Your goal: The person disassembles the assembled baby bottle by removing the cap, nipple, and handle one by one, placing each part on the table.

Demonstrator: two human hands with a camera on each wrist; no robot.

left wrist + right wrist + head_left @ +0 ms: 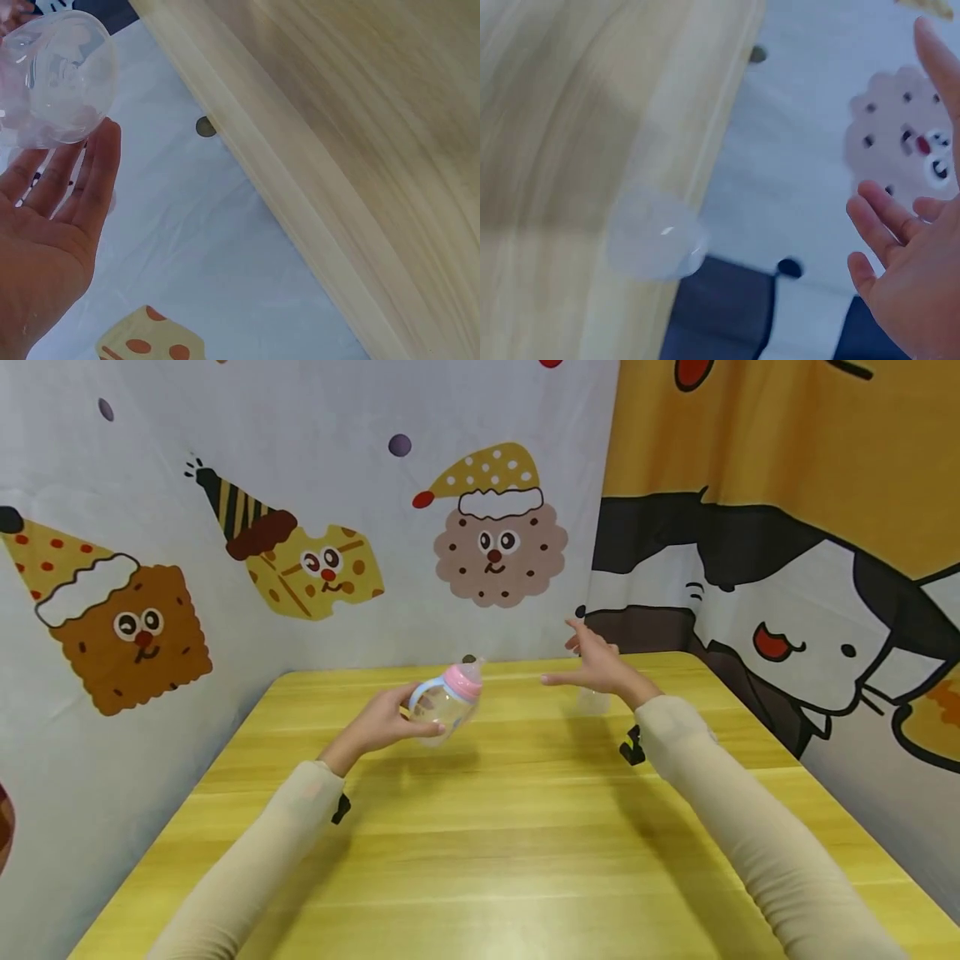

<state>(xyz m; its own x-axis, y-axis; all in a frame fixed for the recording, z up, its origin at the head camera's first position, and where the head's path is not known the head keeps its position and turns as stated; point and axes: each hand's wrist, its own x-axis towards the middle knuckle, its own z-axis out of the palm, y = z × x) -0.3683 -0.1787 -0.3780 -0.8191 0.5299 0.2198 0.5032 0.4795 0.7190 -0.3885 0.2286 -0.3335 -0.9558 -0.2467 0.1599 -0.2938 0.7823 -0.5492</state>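
My left hand [382, 722] grips a clear baby bottle [442, 717] round its body, thumb in front and fingers behind. The bottle has a pink collar [461, 682], a pale blue handle and a see-through teat, and it tilts to the right above the table. In the left wrist view, the rounded base of the bottle [71, 79] shows over the fingers. My right hand [600, 664] holds nothing, its thumb spread wide from the fingers. Below it, a clear dome-shaped cap [656, 236] stands near the table's far edge, partly hidden by the hand in the head view.
The wood-grain table [450, 860] spreads out under both arms. Behind it hangs a white cloth [315, 427] with cartoon biscuits, meeting the table's far edge. On the right, an orange curtain [787, 460] with a cartoon animal hangs beside the table.
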